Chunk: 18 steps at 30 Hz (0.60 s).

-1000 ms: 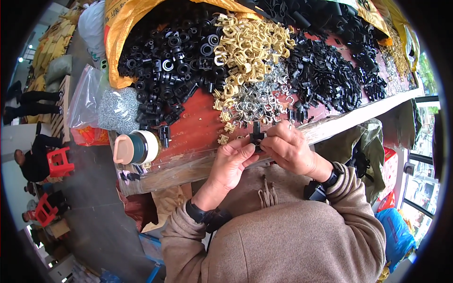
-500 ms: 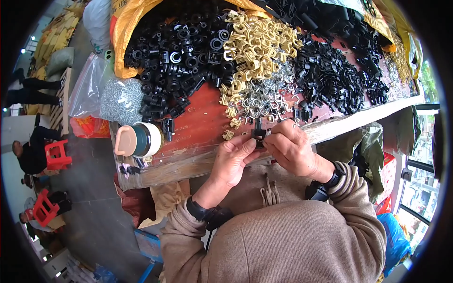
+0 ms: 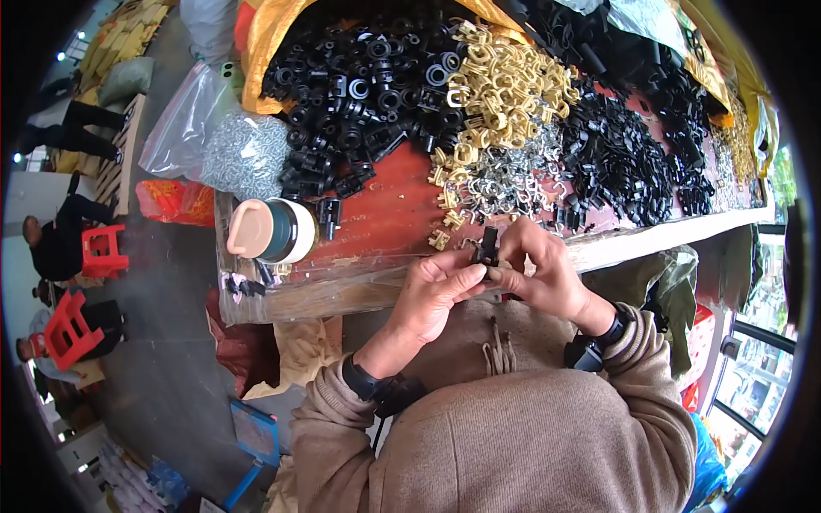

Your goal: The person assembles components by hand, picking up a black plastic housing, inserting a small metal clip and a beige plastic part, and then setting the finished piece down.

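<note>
A small black plastic part [image 3: 487, 244] is held between my two hands, just in front of the table's near edge. My left hand [image 3: 434, 295] pinches its lower left side with thumb and fingers. From the other side, the thumb and curled fingers of my right hand [image 3: 547, 275] grip it. Fingers cover much of the part, so its full shape is hidden. Just beyond my hands lie brass-coloured clips [image 3: 483, 90] and silvery metal hooks [image 3: 513, 184] in heaps. Black ringed fittings [image 3: 355, 94] are piled to the left, small black pieces [image 3: 620, 154] to the right.
A tumbler with a pink lid [image 3: 278, 231] stands at the table's left corner, by a clear bag of screws [image 3: 246, 156]. The red tabletop [image 3: 385, 201] has a plastic-wrapped edge. Red stools [image 3: 104, 250] and other people are on the floor at left.
The view has shifted, so the table and heaps sit further right. My right hand's fingers have changed their grip, and the black part now tilts slightly.
</note>
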Each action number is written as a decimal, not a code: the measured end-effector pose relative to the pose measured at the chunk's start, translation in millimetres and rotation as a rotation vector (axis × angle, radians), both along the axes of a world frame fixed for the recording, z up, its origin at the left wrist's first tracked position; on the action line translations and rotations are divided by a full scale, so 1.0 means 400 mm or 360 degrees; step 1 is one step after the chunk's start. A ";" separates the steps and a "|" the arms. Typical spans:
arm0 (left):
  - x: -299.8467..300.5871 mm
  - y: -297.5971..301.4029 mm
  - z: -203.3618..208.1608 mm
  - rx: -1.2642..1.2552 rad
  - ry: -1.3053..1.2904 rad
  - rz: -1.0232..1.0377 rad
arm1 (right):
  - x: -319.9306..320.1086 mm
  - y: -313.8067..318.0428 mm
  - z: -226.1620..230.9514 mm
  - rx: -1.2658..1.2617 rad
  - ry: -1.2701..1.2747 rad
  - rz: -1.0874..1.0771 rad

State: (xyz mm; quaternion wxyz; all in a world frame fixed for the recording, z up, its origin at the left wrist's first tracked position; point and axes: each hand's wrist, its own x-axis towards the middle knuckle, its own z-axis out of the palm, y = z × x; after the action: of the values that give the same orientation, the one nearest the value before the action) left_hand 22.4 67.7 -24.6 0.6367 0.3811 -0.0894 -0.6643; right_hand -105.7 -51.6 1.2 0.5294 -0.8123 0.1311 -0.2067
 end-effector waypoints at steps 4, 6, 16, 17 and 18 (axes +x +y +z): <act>0.029 0.020 0.017 0.0009 -0.0001 0.0082 | 0.031 -0.006 -0.013 0.0900 0.0103 0.0078; 0.054 0.048 0.026 -0.0027 0.0029 0.0226 | 0.057 -0.013 -0.030 0.0801 -0.0024 0.0291; 0.072 0.106 -0.042 0.0029 0.0094 0.0691 | 0.133 0.031 -0.057 -0.1036 0.0213 0.0351; 0.071 0.106 -0.041 0.0022 0.0128 0.0648 | 0.128 0.030 -0.052 -0.0944 0.0246 0.0265; 0.073 0.110 -0.040 0.0002 0.0101 0.0690 | 0.126 0.029 -0.048 -0.0848 0.0286 0.0179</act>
State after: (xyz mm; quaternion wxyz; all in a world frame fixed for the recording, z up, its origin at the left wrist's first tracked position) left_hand 51.8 111.8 -40.8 0.7669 0.3707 0.0149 -0.5236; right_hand -55.3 -40.1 -18.0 0.2940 -0.9439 0.0732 -0.1315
